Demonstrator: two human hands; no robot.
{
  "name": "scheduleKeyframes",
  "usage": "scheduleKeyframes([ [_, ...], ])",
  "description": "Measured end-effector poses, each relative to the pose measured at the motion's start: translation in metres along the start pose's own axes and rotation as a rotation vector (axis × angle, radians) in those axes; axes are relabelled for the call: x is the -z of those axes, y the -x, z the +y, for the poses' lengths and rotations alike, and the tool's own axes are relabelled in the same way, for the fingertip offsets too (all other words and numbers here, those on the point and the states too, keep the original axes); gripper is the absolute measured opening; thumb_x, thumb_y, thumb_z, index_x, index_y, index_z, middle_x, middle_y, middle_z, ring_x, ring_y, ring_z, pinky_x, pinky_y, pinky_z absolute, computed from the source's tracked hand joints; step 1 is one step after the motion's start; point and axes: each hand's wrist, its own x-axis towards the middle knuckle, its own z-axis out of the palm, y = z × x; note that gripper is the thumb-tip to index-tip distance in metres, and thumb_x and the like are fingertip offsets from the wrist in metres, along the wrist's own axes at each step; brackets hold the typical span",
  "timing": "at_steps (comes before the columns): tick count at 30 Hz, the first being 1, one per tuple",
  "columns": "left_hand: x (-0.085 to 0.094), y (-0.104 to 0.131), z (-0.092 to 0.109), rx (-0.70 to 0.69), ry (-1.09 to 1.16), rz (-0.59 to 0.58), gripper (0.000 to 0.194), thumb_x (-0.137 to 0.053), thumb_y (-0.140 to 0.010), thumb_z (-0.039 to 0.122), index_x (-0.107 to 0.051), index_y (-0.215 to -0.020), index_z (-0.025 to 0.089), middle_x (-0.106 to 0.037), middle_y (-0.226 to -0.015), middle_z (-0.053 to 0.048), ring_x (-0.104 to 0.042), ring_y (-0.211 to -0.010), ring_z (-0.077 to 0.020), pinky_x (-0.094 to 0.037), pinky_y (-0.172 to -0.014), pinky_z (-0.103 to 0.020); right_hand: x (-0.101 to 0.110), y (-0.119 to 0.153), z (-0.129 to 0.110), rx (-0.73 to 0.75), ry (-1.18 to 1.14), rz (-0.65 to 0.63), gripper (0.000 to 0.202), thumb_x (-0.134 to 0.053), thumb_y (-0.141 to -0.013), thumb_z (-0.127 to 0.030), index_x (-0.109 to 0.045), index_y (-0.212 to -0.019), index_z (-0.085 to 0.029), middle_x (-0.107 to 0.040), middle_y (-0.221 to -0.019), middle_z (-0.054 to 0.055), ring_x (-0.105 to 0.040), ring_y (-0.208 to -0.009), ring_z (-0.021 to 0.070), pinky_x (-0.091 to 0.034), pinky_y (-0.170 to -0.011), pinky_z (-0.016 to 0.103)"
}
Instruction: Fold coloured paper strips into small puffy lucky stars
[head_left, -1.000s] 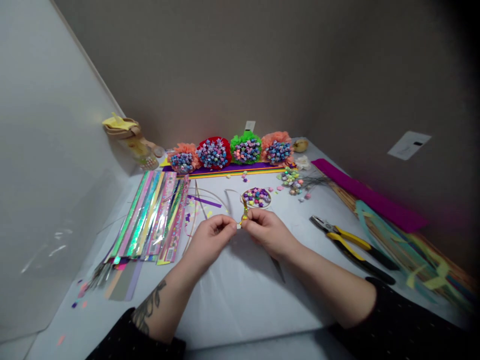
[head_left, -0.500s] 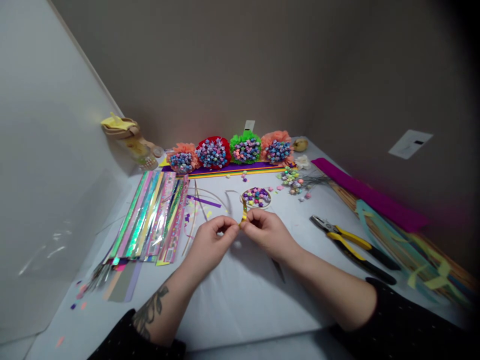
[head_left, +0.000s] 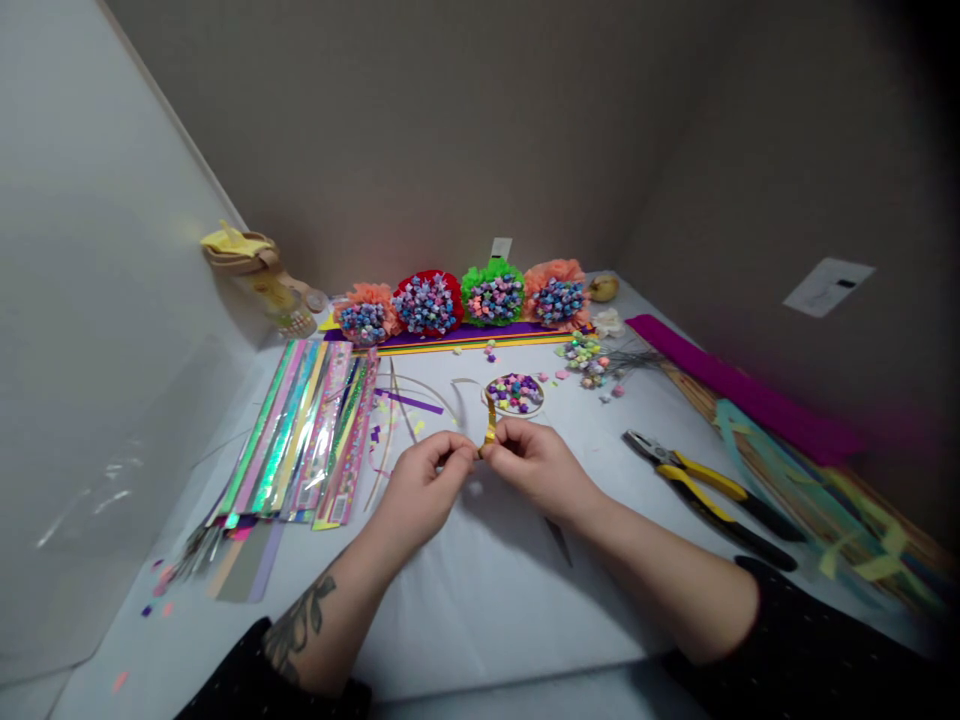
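A narrow shiny gold strip (head_left: 491, 418) stands up from between my fingertips above the middle of the table. My left hand (head_left: 427, 485) pinches its lower end with thumb and forefinger. Beside it, my right hand (head_left: 536, 465) is closed on the strip too, the fingertips of both hands almost touching. Just beyond my fingers lies a round dish (head_left: 514, 394) of small purple, pink and yellow paper stars. Under my right wrist, a dark pointed metal tool (head_left: 559, 543) shows in part.
Holographic paper strips (head_left: 300, 440) lie at left, with a purple strip (head_left: 409, 401) beside them. Pliers (head_left: 709, 495) rest at right near a magenta roll (head_left: 742, 390) and ribbons. Star bouquets (head_left: 427, 303) line the back, a yellow-topped container (head_left: 259, 280) at their left.
The view has shifted very slightly. My hands stay pinched on the gold strip, whose upright part has turned a little.
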Motion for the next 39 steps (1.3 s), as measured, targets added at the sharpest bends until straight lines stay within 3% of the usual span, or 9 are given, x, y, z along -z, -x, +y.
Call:
scheduleKeyframes([
  [9,0.002,0.001,0.001,-0.035,-0.043,0.026,0.018,-0.049,-0.081,0.027,-0.057,-0.069,0.016,-0.056,-0.067,0.001,-0.051,-0.065,-0.0124,-0.041,-0.058,-0.021,0.0,0.002,-0.002,-0.046,-0.133,-0.052,0.021,-0.056,-0.071,-0.033,-0.047,-0.058,-0.019,-0.038,-0.053,-0.006,-0.034,-0.052,0.0088,-0.028,-0.05,0.022],
  [14,0.002,0.002,0.001,-0.048,-0.07,0.048,0.017,-0.049,-0.08,0.027,-0.056,-0.069,0.017,-0.057,-0.068,0.0,-0.052,-0.066,-0.013,-0.041,-0.059,-0.022,-0.001,0.002,-0.001,-0.019,-0.099,-0.031,0.015,-0.059,-0.068,-0.03,-0.053,-0.063,-0.017,-0.049,-0.06,-0.003,-0.041,-0.057,0.0099,-0.034,-0.054,0.022],
  [21,0.0,0.002,-0.003,-0.042,-0.03,0.021,0.018,-0.053,-0.08,0.031,-0.058,-0.071,0.016,-0.059,-0.068,0.0,-0.054,-0.066,-0.0132,-0.044,-0.057,-0.021,0.0,0.001,0.004,0.036,-0.01,-0.008,0.011,-0.057,-0.069,-0.024,-0.052,-0.062,-0.018,-0.051,-0.06,-0.003,-0.045,-0.059,0.0104,-0.037,-0.056,0.022],
  [25,0.002,0.001,0.0,-0.037,-0.012,0.075,0.015,-0.054,-0.076,0.028,-0.059,-0.068,0.016,-0.06,-0.066,0.0,-0.055,-0.064,-0.0129,-0.045,-0.057,-0.021,0.002,0.003,0.001,0.053,-0.031,0.005,0.011,-0.058,-0.072,-0.026,-0.057,-0.066,-0.017,-0.056,-0.064,-0.001,-0.05,-0.062,0.0119,-0.041,-0.059,0.024],
  [28,0.002,0.002,0.001,-0.07,-0.028,0.149,0.013,-0.056,-0.074,0.024,-0.06,-0.066,0.016,-0.061,-0.066,0.0,-0.056,-0.063,-0.0126,-0.045,-0.056,-0.021,0.003,0.009,-0.004,0.189,0.084,0.107,0.01,-0.057,-0.076,-0.022,-0.059,-0.068,-0.018,-0.058,-0.069,0.001,-0.052,-0.064,0.0129,-0.042,-0.058,0.024],
  [33,0.001,0.006,0.003,-0.189,-0.1,0.205,0.013,-0.057,-0.076,0.022,-0.063,-0.066,0.017,-0.063,-0.066,-0.001,-0.058,-0.062,-0.0125,-0.044,-0.053,-0.02,0.003,0.02,-0.007,0.558,0.289,0.235,0.009,-0.056,-0.082,-0.016,-0.063,-0.081,-0.02,-0.061,-0.077,0.003,-0.056,-0.066,0.0134,-0.045,-0.056,0.025],
  [39,0.001,0.011,0.005,-0.409,-0.163,0.216,0.01,-0.059,-0.079,0.015,-0.065,-0.07,0.018,-0.064,-0.066,0.0,-0.057,-0.059,-0.0103,-0.044,-0.054,-0.02,0.004,0.023,-0.008,0.661,0.376,0.266,0.013,-0.058,-0.082,-0.013,-0.066,-0.086,-0.022,-0.064,-0.077,0.004,-0.062,-0.072,0.0158,-0.05,-0.063,0.027],
])
